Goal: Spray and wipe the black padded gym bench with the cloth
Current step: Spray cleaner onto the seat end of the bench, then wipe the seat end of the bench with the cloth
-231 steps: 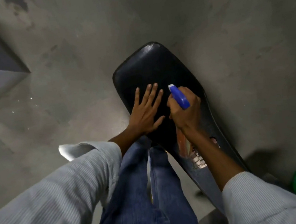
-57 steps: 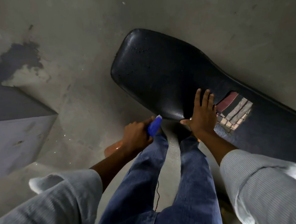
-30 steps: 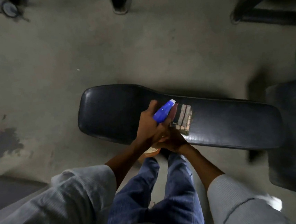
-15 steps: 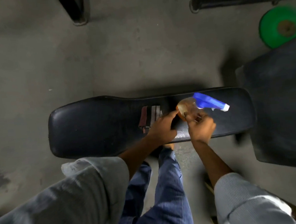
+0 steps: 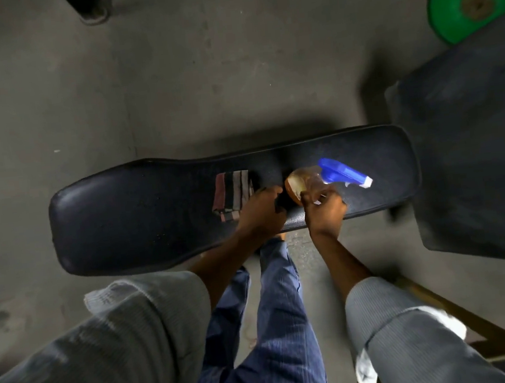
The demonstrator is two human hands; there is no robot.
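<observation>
The black padded gym bench [image 5: 130, 221] lies crosswise in front of me. A folded striped cloth [image 5: 231, 195] rests on its middle. My left hand [image 5: 261, 213] sits on the pad with curled fingers. It covers the cloth's lower right corner and reaches toward the bottle's base; whether it grips anything is unclear. My right hand [image 5: 324, 210] is shut on the spray bottle [image 5: 333, 177], an amber bottle with a blue trigger head. The bottle is tilted over the bench's right part, with its white nozzle pointing right.
A second dark padded surface [image 5: 473, 154] stands close to the bench's right end. A green weight plate [image 5: 470, 0] lies at the top right. Dark frame feet [image 5: 88, 6] stand on the concrete floor beyond the bench. My jeans-clad legs [image 5: 276, 328] are below the bench's near edge.
The spray bottle went from my left hand into my right hand and moved right along the bench. My left hand settled beside the cloth. The view swung until the bench lay crosswise.
</observation>
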